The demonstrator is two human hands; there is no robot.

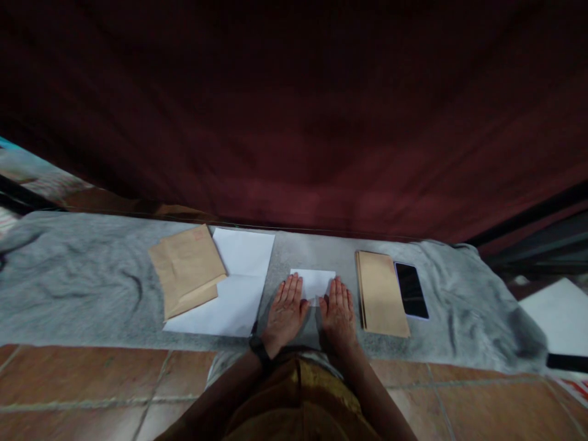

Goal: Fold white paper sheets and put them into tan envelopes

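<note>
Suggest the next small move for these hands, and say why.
Probably slide the left hand and right hand outward, smoothing the small white paper: both hands lie flat over its sides, fingers extended, and its near edge looks uneven.

"What carried everything?"
"A long worktop [316,245], draped in grey cloth [82,275], rumpled at both ends."
"And on the cloth?"
"White paper [241,306] lay left, partly under brown envelopes [190,263]. A small sheet [315,282] lay mid-way. Rightward sat a brown stack [382,294], a phone [412,291] just beside it."
</note>
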